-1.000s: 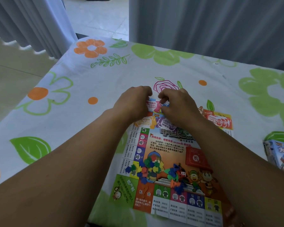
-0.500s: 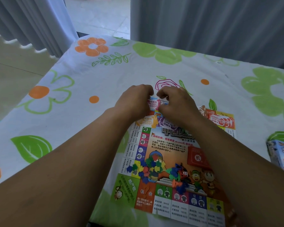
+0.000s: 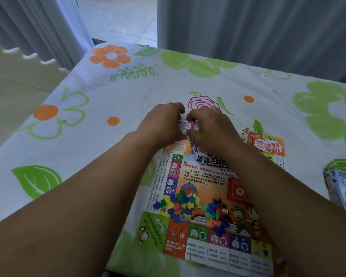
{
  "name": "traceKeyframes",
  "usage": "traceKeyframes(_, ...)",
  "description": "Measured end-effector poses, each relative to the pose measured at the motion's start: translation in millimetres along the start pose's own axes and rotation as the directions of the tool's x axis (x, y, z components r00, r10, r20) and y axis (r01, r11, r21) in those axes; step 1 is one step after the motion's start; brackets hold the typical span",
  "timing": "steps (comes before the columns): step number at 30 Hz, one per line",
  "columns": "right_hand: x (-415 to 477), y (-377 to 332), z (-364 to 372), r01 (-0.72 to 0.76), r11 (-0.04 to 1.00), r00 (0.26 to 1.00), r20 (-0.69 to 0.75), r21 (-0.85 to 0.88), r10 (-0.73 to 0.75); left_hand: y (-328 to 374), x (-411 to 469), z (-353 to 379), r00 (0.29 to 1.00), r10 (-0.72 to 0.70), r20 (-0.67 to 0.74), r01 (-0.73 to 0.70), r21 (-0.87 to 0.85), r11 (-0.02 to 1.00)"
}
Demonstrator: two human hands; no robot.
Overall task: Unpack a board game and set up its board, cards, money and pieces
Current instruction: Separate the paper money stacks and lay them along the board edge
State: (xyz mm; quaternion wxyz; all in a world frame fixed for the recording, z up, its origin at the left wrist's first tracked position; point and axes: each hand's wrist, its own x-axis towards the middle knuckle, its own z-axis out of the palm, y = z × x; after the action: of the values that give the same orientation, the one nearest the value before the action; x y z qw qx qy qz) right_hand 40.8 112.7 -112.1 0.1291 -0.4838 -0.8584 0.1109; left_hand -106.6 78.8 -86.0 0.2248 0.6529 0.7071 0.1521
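Note:
The paper game board lies flat on the flowered tablecloth. At its far edge my left hand and my right hand both pinch a small stack of pink play-money notes, fingers curled round it. An orange note and a purple one lie just under my hands. More red-and-white notes sit at the board's far right corner. A red card deck rests on the board's middle. Several small coloured plastic pieces are heaped near the board's front.
The blue game box lies at the right edge of view. The tablecloth spreads wide to the left and beyond the board. Grey curtains hang behind the table; bare floor shows at the left.
My hands stay together at the board's far edge, with only small finger movement on the pink notes. The view has shifted slightly.

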Motion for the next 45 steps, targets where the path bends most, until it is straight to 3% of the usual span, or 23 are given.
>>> traceKeyframes(14,-0.1,0.2,-4.8,-0.014,1.000,0.999,0.029,0.000,0.014,-1.7,0.9,0.9,1.000,0.012,-0.011,-0.012,0.001,1.000)
traceKeyframes(23,-8.5,42.7,-46.6,-0.230,0.961,0.973,0.045,0.156,0.226,13.5,7.9,3.4,0.995,0.096,-0.037,-0.097,-0.013,0.995)
traceKeyframes(30,-18.6,53.5,-54.6,-0.201,0.973,0.965,0.191,0.112,0.177,34.4,14.2,20.8,0.990,0.139,0.033,-0.143,0.174,0.974)
traceKeyframes(39,-23.3,52.9,-51.8,-0.120,0.993,0.965,0.234,0.008,0.115,42.7,16.7,30.3,0.986,0.157,0.049,-0.164,0.250,0.954)
traceKeyframes(45,-21.1,55.1,-44.5,-0.100,0.995,0.977,0.188,-0.008,0.100,42.0,19.4,34.0,0.987,0.152,0.045,-0.159,0.257,0.953)
